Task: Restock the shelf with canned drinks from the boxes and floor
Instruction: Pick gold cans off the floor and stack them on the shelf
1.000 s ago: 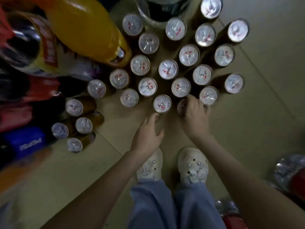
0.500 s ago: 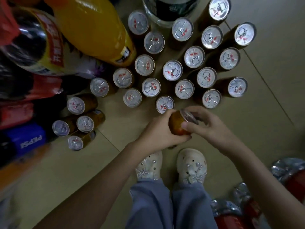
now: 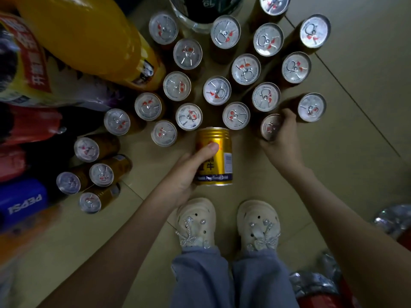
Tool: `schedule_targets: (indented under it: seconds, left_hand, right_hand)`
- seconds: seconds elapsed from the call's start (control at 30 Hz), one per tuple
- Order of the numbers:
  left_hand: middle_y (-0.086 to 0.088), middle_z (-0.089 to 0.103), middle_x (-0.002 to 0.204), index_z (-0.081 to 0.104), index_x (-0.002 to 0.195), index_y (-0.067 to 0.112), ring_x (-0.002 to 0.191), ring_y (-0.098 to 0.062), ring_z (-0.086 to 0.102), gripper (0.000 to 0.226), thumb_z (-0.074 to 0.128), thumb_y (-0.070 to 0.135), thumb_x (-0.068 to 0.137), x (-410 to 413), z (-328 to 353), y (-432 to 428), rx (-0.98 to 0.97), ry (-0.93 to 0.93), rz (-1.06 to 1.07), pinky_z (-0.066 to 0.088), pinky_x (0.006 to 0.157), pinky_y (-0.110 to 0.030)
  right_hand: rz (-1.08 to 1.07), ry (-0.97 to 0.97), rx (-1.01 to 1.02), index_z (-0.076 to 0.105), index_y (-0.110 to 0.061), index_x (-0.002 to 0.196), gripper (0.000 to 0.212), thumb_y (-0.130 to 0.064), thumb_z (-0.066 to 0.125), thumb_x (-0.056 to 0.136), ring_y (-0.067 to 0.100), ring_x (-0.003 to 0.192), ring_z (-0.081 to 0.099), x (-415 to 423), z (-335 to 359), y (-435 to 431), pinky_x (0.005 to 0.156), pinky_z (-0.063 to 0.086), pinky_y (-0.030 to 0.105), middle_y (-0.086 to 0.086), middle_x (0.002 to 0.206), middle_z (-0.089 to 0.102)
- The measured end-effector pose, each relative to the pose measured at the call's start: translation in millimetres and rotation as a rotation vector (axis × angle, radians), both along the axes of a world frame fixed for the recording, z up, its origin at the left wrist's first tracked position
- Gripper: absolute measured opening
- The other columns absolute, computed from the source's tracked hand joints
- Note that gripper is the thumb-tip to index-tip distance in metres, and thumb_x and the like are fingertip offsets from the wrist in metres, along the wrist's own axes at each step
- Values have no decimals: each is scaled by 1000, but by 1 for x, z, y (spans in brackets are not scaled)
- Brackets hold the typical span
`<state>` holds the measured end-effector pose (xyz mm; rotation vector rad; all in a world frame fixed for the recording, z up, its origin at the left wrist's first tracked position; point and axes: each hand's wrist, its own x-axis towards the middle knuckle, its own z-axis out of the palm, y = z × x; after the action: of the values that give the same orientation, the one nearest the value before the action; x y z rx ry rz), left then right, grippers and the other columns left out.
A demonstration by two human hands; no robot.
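Head view looks straight down at a tiled floor [image 3: 333,174] where many cans [image 3: 216,91] stand upright in loose rows, silver tops up. The left hand [image 3: 185,172] grips a gold can [image 3: 219,161] round its side, thumb across the label and fingers hidden behind it. This can is tipped so its side faces the camera and its top points away from the person, just in front of the nearest row. The right hand [image 3: 283,142] is curled round a second can [image 3: 269,127] at the near right edge of the rows; I cannot tell whether that can is off the floor. An orange bottle [image 3: 89,36] and a Pepsi bottle [image 3: 24,201] show at the left, beside the cans. Two cream shoes [image 3: 198,221] stand just below the hands
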<state>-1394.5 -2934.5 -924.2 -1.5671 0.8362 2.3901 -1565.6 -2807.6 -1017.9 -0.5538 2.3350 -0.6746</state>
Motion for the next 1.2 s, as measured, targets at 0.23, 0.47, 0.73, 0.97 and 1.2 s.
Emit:
schedule_targets:
  seconds: [0.23,0.47,0.73,0.97,1.2]
  left_hand:
    - [3,74,87,61,104,20,81,-11,70,36,72,30,71,21,101,-16,-110,29,-146,54,66,-21]
    - [2,75,83,62,99,17,77,-10,71,95,90,56,17,17,330,-43,-141,112,18,56,64,-23]
    - [-5,74,83,66,97,14,73,-15,71,89,91,54,21,17,611,-54,-305,296,89,55,59,-25]
    - [-1,74,77,77,76,19,69,-11,70,49,91,42,34,48,810,-51,-677,349,195,56,64,-24]
    - [2,75,84,77,79,32,79,-12,71,39,86,45,43,120,947,-57,-1095,357,336,57,70,-24]
  right_hand:
    - [-507,-291,-191,48,-13,113,53,-14,81,71,4,90,59,9,149,14,86,50,24,-5,101,58]
    - [-403,-793,-467,54,-11,123,52,-12,61,72,15,95,64,-8,430,4,83,51,28,-2,97,67]
    - [-199,-1112,-682,64,-12,113,79,-41,89,44,26,86,70,0,712,-58,66,58,38,10,99,71]
    - [74,-1185,-811,74,-15,97,72,-48,91,35,26,84,71,29,900,-95,61,58,37,13,99,72]
    - [484,-988,-866,75,-17,86,79,-55,92,18,29,81,72,75,1027,-129,60,57,39,14,95,73]
